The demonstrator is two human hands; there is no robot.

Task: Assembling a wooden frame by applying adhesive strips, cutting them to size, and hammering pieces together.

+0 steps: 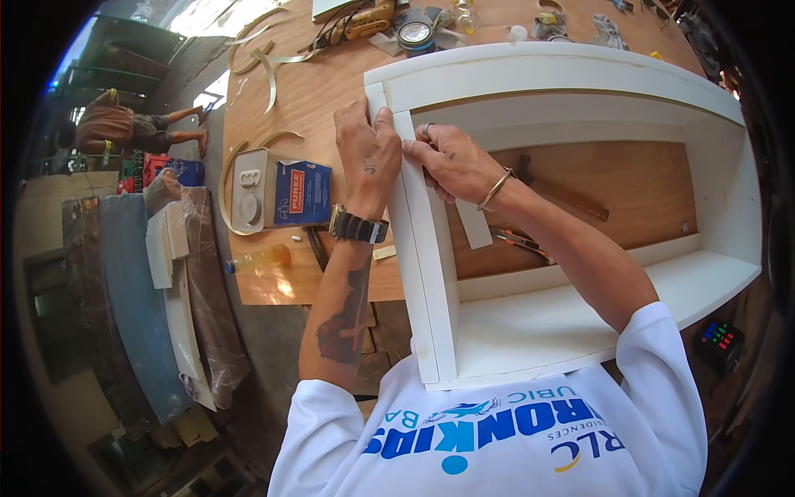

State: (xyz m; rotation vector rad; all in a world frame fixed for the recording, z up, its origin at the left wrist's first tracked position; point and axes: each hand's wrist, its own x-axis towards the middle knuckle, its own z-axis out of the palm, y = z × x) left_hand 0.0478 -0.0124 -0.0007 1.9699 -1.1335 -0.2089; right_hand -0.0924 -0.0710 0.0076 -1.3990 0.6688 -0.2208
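A white box-like cabinet frame [571,68] lies across the wooden worktable [323,108], its open side facing up. Along its left side runs a narrow white edge [411,248] with a thin seam. My left hand [364,153] is closed over the outer edge of that side near the far corner, thumb on top. Just to its right, my right hand [460,161] pinches the inner edge, its fingertips partly hidden. Inside the frame lie a hammer [567,197], orange-and-black hand tools [522,242] and a short white strip [474,225].
Left of the frame stand a metal can with a blue label [302,195] and a lying bottle [261,258]. Curled strips [269,79], a yellow power tool [371,21] and a round tin [414,35] sit farther back. Wrapped panels [132,290] and another person [108,124] are at far left.
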